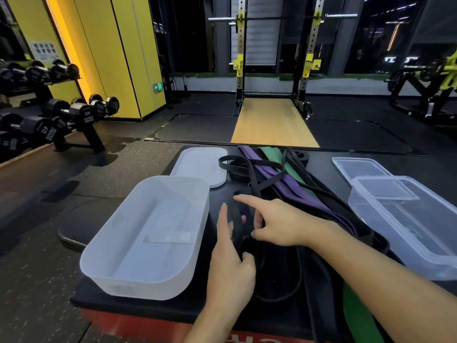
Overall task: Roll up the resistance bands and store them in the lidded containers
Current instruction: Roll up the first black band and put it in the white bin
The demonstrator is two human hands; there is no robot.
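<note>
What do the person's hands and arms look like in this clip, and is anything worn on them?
The left hand and right hand are bare: no gloves, and no rings show. The left forearm and right forearm are uncovered as far as the frame reaches, with no sleeve edge, watch or bracelet in view.

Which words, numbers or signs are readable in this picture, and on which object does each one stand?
"40": on the dumbbell end on the left rack.
"40": on a second dumbbell end, lower on the rack.
"10": as it seems, on a third dumbbell end at the left edge.
Green exit sign: arrow and figure only, no words.
Wall poster: too blurred to read.
Red letters at the bottom edge: cut off, unreadable.
</note>
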